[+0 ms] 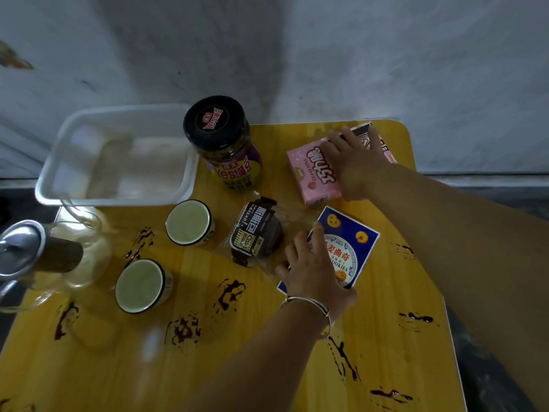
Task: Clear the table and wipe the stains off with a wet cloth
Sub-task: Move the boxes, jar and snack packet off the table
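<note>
On the yellow table [267,367] with dark stains [230,292], my left hand [315,272], a bracelet on its wrist, lies on a blue cookie box [353,248] with fingers curled over the box's left edge. My right hand [356,162] covers the right end of a pink snack box [312,173], its fingers reaching over the far edge. A wrapped chocolate bread [255,233] lies left of the blue box. A black-lidded jar [222,144] stands behind it. Two cups [188,223] [142,285] stand at middle left. No cloth is in view.
A white plastic tray [118,156] sits at the table's far left corner. A glass teapot with a metal lid [44,257] stands at the left edge. A dark printed box [377,141] shows behind the pink one. A pale wall is close behind the table.
</note>
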`<state>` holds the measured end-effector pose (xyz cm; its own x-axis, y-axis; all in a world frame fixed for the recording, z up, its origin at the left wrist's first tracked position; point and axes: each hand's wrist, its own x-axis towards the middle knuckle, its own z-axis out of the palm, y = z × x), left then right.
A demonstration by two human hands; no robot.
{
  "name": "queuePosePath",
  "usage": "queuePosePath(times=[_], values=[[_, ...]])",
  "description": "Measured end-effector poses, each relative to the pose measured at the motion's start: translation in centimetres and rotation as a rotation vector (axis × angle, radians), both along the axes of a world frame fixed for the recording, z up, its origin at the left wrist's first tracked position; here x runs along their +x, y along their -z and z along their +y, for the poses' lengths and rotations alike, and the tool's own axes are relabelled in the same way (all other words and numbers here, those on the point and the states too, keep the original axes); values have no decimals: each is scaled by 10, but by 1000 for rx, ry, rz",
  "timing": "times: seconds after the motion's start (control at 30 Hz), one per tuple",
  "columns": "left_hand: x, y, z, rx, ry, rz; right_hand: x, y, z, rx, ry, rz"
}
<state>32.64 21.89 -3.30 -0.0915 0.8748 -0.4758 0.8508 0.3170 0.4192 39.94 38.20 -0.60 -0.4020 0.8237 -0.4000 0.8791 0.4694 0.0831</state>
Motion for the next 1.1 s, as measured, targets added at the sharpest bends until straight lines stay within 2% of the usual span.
queuePosePath(times=[0.13, 0.3, 0.4, 0.5, 0.63, 0.9, 1.1], values=[[-1, 0, -2, 19, -8, -16, -2, -3, -4, 45, -21, -4], [-1, 2, -1, 14, -21, -25, 2, 5, -10, -28, 77, 72], [0, 0, -2, 6, -32, -32, 5, 4, -16, 27, 84, 67], [0, -7, 0, -24, -57, -50, 11, -4, -23, 114, 183, 95], [3, -29, 1, -45, -110, -101, 18, -23, -36, 153, 317, 161], [-29, -85, -35, -38, -220, -45, -2, -85, -74, 181, 322, 175], [-92, -134, -95, -13, -390, 22, -60, -127, -136, 213, 259, 289]])
